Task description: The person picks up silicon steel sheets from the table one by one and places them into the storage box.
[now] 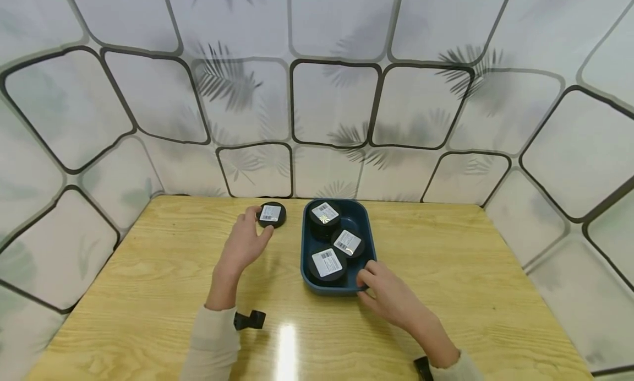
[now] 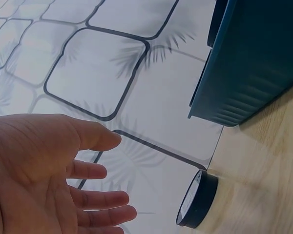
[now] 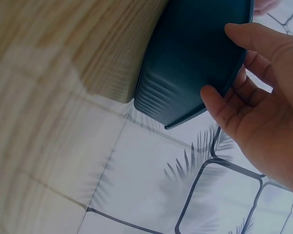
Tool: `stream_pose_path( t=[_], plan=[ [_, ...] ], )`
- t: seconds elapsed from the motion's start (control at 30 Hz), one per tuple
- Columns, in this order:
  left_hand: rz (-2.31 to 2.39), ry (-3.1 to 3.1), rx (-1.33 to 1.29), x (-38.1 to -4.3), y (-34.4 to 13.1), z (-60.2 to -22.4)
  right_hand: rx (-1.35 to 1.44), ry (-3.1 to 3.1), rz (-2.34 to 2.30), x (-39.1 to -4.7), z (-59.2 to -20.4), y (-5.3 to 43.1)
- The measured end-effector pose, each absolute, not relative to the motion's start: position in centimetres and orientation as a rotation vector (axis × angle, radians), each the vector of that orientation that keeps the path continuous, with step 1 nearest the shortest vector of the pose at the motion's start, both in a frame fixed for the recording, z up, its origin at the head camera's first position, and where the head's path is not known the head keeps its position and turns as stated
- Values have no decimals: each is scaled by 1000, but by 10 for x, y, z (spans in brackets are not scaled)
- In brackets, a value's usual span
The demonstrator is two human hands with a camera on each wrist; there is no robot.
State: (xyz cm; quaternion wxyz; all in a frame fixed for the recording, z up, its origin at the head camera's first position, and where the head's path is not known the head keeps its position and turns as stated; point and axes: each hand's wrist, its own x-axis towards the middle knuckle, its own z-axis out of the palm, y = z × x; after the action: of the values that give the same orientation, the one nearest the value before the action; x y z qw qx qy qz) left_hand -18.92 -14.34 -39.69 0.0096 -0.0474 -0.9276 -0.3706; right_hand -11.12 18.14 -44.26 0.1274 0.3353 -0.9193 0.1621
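Note:
My left hand [image 1: 244, 243] reaches over the table with fingers and thumb spread beside a round black tin [image 1: 271, 214] that has a white label on top. In the left wrist view a gap shows between those fingers and the tin [image 2: 200, 200]. With my right hand [image 1: 393, 298] I grip the front right corner of a blue plastic bin [image 1: 327, 290]. The right wrist view shows the thumb against the bin's outer wall [image 3: 185, 53] and other fingers over its rim. Inside lie black labelled tins: one at the back [image 1: 324, 211], one mid-right [image 1: 348, 242], one in front [image 1: 327, 264].
The wooden table [image 1: 446, 249] runs back to a patterned cloth [image 1: 332, 105] that hangs behind it and at both sides. A black strap [image 1: 250, 319] sits at my left wrist, another [image 1: 423, 368] at my right. Light glares off the table's front.

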Motion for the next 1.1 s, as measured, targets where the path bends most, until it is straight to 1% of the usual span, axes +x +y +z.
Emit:
stream_pose_path(
  t=[0.3,0.6,0.8,1.1],
  plan=[
    [-1126,-2908,-161,-201,-145,-399,955,-2690,475,-112,-442,181],
    [-986,-2954,-114,-219,-133,-427,980,-2670,466,-112,-443,181],
    [-845,-3007,-26,-227,-132,-438,999,-2656,460,-112,-444,180],
    [-782,-3179,-39,-238,-128,-446,960,-2699,441,-112,-444,181]
  ],
)
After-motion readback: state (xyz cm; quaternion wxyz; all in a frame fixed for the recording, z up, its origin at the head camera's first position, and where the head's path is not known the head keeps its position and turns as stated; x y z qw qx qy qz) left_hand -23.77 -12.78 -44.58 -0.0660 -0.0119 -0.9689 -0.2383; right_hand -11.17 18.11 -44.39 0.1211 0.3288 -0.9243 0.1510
